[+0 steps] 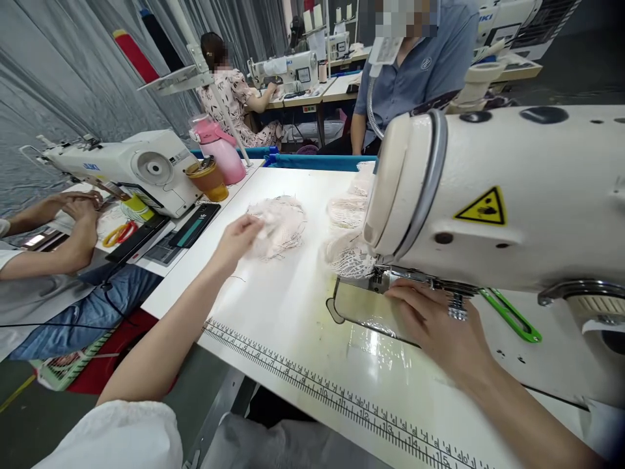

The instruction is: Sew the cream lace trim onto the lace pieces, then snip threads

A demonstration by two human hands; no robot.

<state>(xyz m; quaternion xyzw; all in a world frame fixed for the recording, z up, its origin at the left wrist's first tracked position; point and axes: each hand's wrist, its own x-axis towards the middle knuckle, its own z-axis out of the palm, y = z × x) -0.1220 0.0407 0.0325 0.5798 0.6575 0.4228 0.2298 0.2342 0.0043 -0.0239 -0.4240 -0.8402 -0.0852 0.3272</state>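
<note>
My left hand point(238, 240) reaches over the table to a round pile of pale pink fabric pieces point(283, 225). Its fingers are pinched on the near edge of a fabric piece, slightly blurred. Under the head of a white sewing machine point(439, 195), my right hand point(432, 322) rests by the presser foot point(378, 280). The fingers there are drawn together, and whatever is between them is hidden. Pale lace pieces point(349, 251) lie behind the needle area, partly covered by the machine head.
A ruler strip point(312, 384) runs along the table's front edge. Green thread snips point(512, 316) lie right of the needle area. At left, a co-worker's hands point(81, 205) are at another sewing machine point(141, 169), near a pink bottle point(222, 153) and an amber cup point(209, 179). Other people sit beyond.
</note>
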